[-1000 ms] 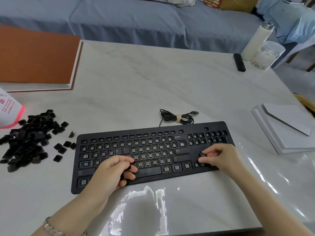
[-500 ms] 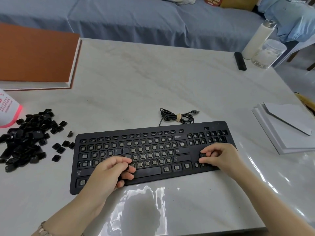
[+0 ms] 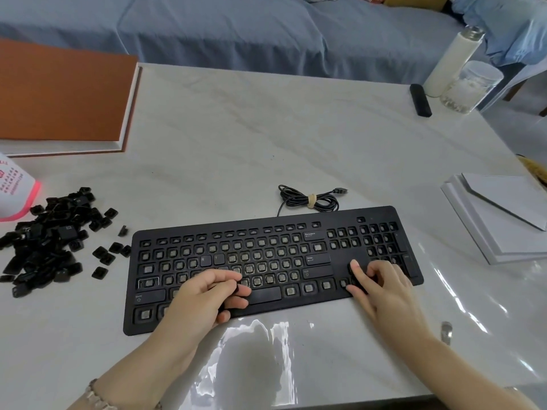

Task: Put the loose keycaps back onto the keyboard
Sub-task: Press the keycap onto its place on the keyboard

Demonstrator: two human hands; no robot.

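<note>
Loose keycaps: black heap on the tabletop, well out to the left of the left hand and slightly farther from the person. A few strays lay between the heap and the left end of the keyboard, none touching it.

Keyboard: lay flat under both hands, with most sockets bare. Caps seated: R, T, Backspace, Enter, both Shift keys and the spacebar. The spacebar sat just right of the left hand's fingertips.

Left hand: rested on the lower letter rows with its fingers curled in toward the thumb. Something dark showed between them, but I could not tell whether it was a pinched keycap or the keyboard beneath. A bracelet was on the wrist.

Right hand: lay on the keyboard's right part, near its front edge, fingers bent, index tip and thumb close together on the black surface. I could not tell whether it held a cap.

Surroundings: a coiled cable lay beyond the keyboard, between the two hands. Far beyond the left hand lay an orange-covered book, with a white-and-pink container behind the heap. Far beyond the right hand were a white bottle, a clear jar and a small black bar. A stack of white sheets lay to its right.
</note>
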